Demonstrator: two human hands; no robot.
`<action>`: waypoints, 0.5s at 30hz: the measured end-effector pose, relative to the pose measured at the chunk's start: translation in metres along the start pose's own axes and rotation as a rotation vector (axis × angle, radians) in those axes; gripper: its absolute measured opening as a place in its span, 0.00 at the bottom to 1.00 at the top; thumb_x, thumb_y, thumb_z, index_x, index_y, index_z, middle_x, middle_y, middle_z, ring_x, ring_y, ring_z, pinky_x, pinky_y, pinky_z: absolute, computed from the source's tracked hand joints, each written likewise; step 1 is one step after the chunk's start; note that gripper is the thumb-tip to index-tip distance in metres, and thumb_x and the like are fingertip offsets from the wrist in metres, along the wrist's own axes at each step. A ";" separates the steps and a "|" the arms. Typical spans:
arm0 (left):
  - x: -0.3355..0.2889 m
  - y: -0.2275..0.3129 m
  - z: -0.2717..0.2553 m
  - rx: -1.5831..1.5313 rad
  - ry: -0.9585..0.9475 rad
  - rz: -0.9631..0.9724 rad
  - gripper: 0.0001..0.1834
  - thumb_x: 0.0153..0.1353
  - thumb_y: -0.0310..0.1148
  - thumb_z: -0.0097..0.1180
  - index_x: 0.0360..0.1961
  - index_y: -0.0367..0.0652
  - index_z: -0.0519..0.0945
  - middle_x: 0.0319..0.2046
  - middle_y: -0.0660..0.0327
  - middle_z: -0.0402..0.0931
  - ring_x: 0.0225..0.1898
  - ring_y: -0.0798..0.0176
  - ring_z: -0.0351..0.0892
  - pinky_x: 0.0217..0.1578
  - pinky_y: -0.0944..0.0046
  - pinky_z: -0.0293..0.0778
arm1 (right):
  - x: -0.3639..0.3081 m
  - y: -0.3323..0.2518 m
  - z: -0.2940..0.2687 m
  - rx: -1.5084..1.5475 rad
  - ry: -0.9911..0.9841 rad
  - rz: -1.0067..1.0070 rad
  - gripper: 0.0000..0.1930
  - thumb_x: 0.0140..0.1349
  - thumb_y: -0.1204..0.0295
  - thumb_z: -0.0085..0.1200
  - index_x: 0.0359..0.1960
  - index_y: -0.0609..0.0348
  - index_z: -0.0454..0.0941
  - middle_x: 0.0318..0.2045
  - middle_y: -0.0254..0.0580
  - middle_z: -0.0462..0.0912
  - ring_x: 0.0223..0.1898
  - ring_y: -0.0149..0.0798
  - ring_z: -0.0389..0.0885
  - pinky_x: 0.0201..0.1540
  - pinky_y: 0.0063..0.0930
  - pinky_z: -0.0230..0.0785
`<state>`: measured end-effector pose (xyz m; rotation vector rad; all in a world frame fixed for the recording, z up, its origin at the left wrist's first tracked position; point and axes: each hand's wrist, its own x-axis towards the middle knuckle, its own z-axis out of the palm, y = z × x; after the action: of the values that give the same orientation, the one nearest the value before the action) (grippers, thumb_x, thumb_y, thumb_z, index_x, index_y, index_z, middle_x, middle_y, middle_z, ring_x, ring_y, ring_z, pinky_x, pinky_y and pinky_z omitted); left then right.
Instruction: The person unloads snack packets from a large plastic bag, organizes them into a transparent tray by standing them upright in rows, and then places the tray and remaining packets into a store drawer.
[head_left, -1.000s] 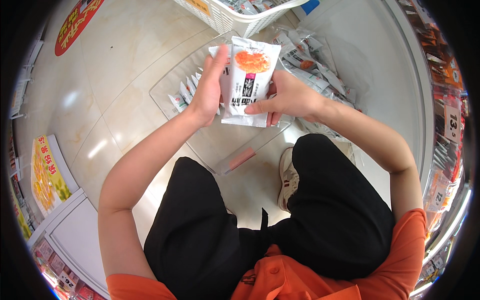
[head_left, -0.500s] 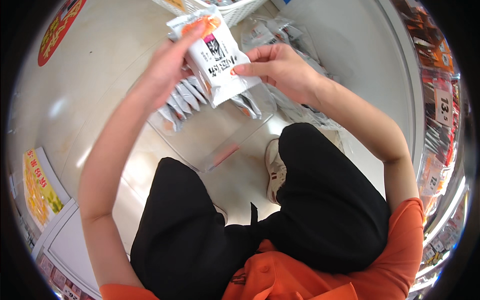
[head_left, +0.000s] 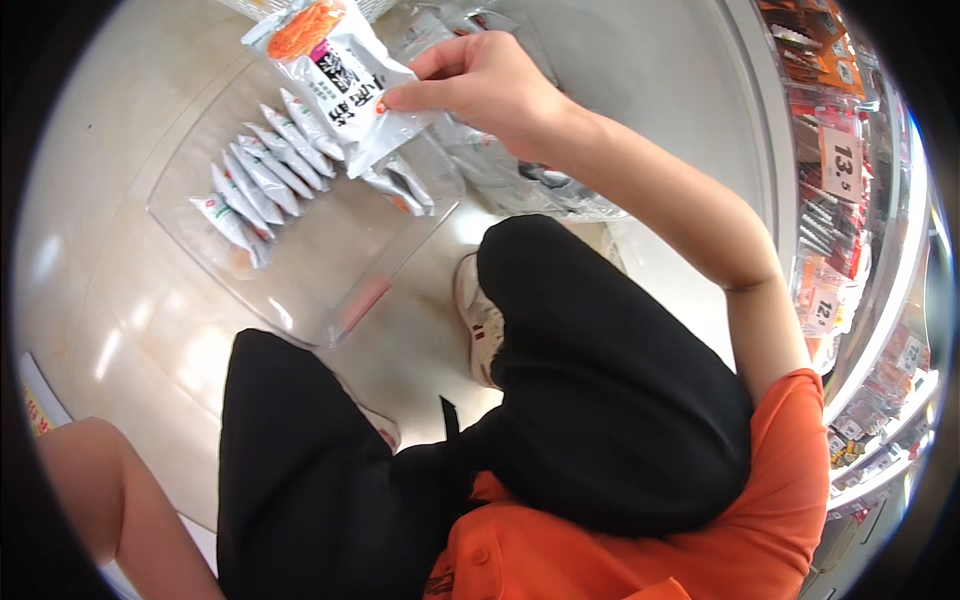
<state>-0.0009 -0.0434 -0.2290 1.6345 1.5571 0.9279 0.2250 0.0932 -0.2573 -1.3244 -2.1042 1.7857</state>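
Observation:
My right hand (head_left: 490, 95) pinches the side of a white snack packet (head_left: 345, 85) between thumb and fingers. The packet carries dark print and an orange food picture at its far end. It is tilted over a clear plastic box (head_left: 290, 240) on the floor. Inside the box, several similar white packets (head_left: 265, 170) stand on edge in a row, and other packets (head_left: 400, 185) lie under the held one's near end. Of my left arm only a bent part shows at the lower left; the left hand is out of view.
A white basket (head_left: 262, 8) is at the top edge. Clear bags of packets (head_left: 490, 160) lie right of the box against a pale panel (head_left: 640, 90). Shelves of hanging packaged goods (head_left: 835, 90) with price tags line the right. My knees and shoes are close to the box.
My left hand has let go of the packet and left the view at the lower left. The right hand still holds the packet. The view has shifted, showing more of the box.

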 end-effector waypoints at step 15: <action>-0.002 0.019 -0.001 0.071 -0.075 0.051 0.35 0.57 0.46 0.59 0.61 0.38 0.64 0.50 0.54 0.72 0.53 0.62 0.71 0.52 0.61 0.68 | -0.003 -0.008 -0.001 -0.050 0.016 -0.017 0.11 0.51 0.67 0.67 0.32 0.58 0.83 0.28 0.30 0.81 0.26 0.21 0.70 0.26 0.19 0.58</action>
<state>0.0072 -0.0465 -0.2123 1.7456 1.5189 0.8364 0.2226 0.0926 -0.2488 -1.3243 -2.1586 1.7213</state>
